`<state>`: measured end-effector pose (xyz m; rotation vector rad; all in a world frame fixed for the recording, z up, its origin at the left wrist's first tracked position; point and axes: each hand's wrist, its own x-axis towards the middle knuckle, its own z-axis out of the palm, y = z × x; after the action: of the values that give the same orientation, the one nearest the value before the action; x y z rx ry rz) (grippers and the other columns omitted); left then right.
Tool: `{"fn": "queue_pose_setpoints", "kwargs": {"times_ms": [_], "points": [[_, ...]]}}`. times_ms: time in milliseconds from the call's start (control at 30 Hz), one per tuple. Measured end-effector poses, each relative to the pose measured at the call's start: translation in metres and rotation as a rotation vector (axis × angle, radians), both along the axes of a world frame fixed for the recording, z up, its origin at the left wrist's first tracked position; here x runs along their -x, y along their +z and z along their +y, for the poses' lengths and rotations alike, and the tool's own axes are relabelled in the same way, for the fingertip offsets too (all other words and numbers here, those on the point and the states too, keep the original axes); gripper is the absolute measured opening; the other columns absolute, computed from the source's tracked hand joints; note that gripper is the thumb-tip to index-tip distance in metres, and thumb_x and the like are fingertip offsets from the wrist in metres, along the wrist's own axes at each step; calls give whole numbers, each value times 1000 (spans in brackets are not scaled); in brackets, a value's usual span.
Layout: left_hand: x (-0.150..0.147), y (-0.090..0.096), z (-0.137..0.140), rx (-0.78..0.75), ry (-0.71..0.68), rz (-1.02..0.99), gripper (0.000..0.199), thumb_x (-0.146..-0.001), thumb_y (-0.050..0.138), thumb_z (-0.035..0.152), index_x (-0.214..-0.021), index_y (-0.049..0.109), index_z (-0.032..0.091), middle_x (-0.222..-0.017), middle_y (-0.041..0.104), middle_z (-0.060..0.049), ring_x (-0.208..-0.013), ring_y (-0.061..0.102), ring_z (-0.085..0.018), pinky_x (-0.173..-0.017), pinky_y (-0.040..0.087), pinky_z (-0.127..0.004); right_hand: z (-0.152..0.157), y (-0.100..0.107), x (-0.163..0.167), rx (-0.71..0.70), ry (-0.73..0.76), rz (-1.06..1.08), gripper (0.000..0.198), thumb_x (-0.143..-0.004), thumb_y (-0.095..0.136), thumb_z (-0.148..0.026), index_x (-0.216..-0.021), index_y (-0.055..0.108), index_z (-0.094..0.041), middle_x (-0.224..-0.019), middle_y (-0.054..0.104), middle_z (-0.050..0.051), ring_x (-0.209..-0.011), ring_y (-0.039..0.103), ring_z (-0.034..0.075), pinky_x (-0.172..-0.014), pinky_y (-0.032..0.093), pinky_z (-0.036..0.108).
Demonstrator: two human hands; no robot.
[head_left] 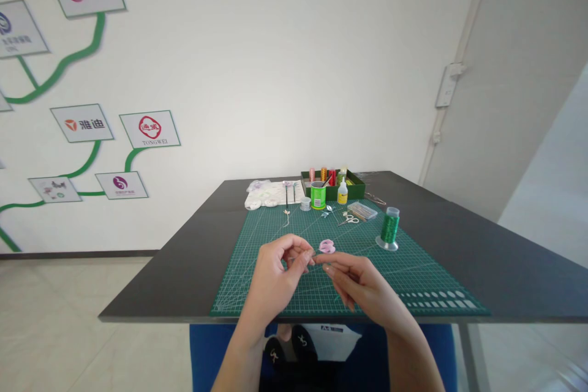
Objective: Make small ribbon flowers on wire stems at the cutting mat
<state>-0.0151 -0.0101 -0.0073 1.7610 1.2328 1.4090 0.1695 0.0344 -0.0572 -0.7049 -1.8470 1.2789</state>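
Observation:
My left hand point(278, 272) is closed in a pinch over the front half of the green cutting mat point(248, 275). A tiny greyish piece shows at its fingertips, too small to name. Close beside it, my right hand point(365, 288) has its index finger stretched toward the left fingertips and its thumb pressed to the other fingers. Whatever lies in that right pinch is too fine to make out. Just beyond the fingers a pink petal-shaped piece point(327, 246) rests on the mat. A spool of green thread point(390, 228) stands upright to the right.
Small scissors point(351, 219), a clear plastic case point(362, 211), a glue bottle point(342, 192) and a green can point(318, 196) stand or lie toward the back. Behind them is a dark green box point(358, 188) with thread spools. White cloth point(261, 196) lies back left.

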Motion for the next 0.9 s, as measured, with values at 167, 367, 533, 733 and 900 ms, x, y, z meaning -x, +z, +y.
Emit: {"fn": "queue_pose_setpoints", "kwargs": {"times_ms": [167, 367, 533, 733, 900], "points": [[2, 1, -3, -15, 0, 1, 13, -88, 62, 26, -82, 68, 15, -71, 71, -4, -62, 64, -14, -62, 49, -24, 0, 0, 1, -16, 16, -3, 45, -98, 54, -45, -124, 70, -12, -51, 44, -7, -40, 37, 6, -41, 32, 18], [4, 2, -5, -40, 12, 4, 13, -88, 62, 25, -82, 68, 15, -71, 70, -4, -62, 63, -14, -61, 48, -24, 1, 0, 6, -23, 14, 6, 46, -97, 54, -46, -122, 71, -12, -50, 43, -7, -40, 37, 6, -40, 31, 19], [1, -3, -7, -60, 16, -10, 12, -88, 61, 25, -83, 68, 16, -71, 70, -3, -61, 63, -13, -61, 48, -23, -5, -1, 3, -26, -12, -5, 47, -97, 54, -48, -122, 71, -11, -49, 43, -7, -40, 37, 7, -41, 31, 19], [-1, -7, -8, -69, 78, 32, 13, -89, 60, 25, -81, 68, 16, -72, 70, -3, -62, 63, -14, -61, 48, -23, -17, 1, -8, -41, 16, -71, 47, -98, 53, -46, -124, 70, -12, -50, 42, -7, -41, 39, 7, -42, 29, 19], [0, -8, 0, -73, 105, 11, 13, -88, 60, 25, -80, 66, 16, -71, 70, -3, -60, 63, -14, -61, 49, -23, -23, 3, -11, -41, 47, -154, 42, -98, 55, -43, -123, 71, -13, -51, 47, -6, -40, 41, 6, -43, 33, 19]]}}
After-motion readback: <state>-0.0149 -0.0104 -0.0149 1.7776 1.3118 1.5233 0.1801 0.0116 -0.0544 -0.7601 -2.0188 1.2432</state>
